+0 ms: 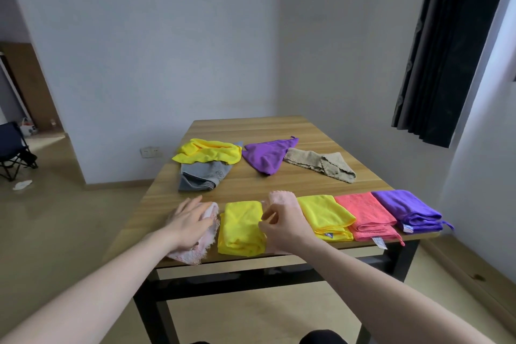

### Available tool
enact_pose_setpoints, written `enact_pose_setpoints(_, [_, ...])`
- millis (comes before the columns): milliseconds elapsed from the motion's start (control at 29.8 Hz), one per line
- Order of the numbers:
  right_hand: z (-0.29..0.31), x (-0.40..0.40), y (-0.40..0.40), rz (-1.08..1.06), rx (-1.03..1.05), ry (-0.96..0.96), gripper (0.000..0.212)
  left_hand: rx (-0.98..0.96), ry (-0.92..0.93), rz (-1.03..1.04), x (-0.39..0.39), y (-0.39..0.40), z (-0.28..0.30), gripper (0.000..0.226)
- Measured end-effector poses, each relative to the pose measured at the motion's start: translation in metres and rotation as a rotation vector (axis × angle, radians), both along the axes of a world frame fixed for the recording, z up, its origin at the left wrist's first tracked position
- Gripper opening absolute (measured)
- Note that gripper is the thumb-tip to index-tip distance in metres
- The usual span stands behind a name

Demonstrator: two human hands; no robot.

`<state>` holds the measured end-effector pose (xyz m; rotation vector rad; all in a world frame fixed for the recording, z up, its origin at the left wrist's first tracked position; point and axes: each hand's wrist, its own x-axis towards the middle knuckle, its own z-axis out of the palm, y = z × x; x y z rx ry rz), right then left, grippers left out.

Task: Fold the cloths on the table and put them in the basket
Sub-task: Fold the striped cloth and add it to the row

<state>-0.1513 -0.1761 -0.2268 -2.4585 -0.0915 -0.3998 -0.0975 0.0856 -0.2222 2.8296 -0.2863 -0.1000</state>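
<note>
Your left hand (192, 220) lies flat, fingers straight and spread, pressing on the pale pink cloth (195, 246) at the near left corner of the tabletop (251, 126). Your right hand (282, 225) sits just to the right of the folded yellow cloth (240, 229), fingers curled and thumb meeting them in what looks like a pinch on the second pink cloth (280, 198); the exact hold is hidden under the hand, so take that as a reading, not a certainty. The yellow cloth lies between your two hands, its long axis running from the near edge toward the far edge. Continuing right along the near edge, side by side and each touching the next, are another folded yellow cloth (325, 215), a coral cloth (365, 215) and a folded purple cloth (410, 209) near the right corner. Six cloths in this row look folded or nearly so. Toward the middle of the tabletop, well apart from your hands, four cloths are still loose: a rumpled yellow cloth (208, 150) lying partly over a grey cloth (199, 176) on the left side, a violet cloth (265, 155) beside them, and a beige cloth (321, 163) to its right. The basket is not in view, so nothing has visibly gone into it. The grey and rumpled yellow pair lies straight ahead of your left hand, which is the nearer one for that reach; the beige cloth is closer to your right.
</note>
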Motion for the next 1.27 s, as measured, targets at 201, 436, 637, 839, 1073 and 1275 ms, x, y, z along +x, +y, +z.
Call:
enact_pose_setpoints(201, [0.010,0.001,-0.018,-0.056,-0.261,-0.096,0.039,0.009,0.158,0.081,-0.008,-0.015,-0.007,0.109])
enact_pose_setpoints(436, [-0.022,0.002,-0.027,0.012,-0.421,0.243,0.080,0.047,0.192,0.126,-0.015,-0.030,-0.006,0.098])
enact_pose_setpoints(637, [-0.024,0.000,-0.026,0.012,-0.440,0.222,0.083,0.121,0.194,0.132,-0.020,-0.037,-0.005,0.102])
enact_pose_setpoints(839, [-0.021,0.000,-0.025,0.017,-0.450,0.249,0.087,0.205,0.153,0.139,-0.018,-0.040,-0.010,0.101])
enact_pose_setpoints(1073, [-0.018,-0.002,-0.024,0.028,-0.469,0.283,0.091,0.256,0.131,0.159,-0.017,-0.045,-0.013,0.100])
enact_pose_setpoints(1275, [-0.018,-0.001,-0.026,0.036,-0.472,0.288,0.096,0.261,0.170,0.139,-0.015,-0.044,-0.006,0.100])
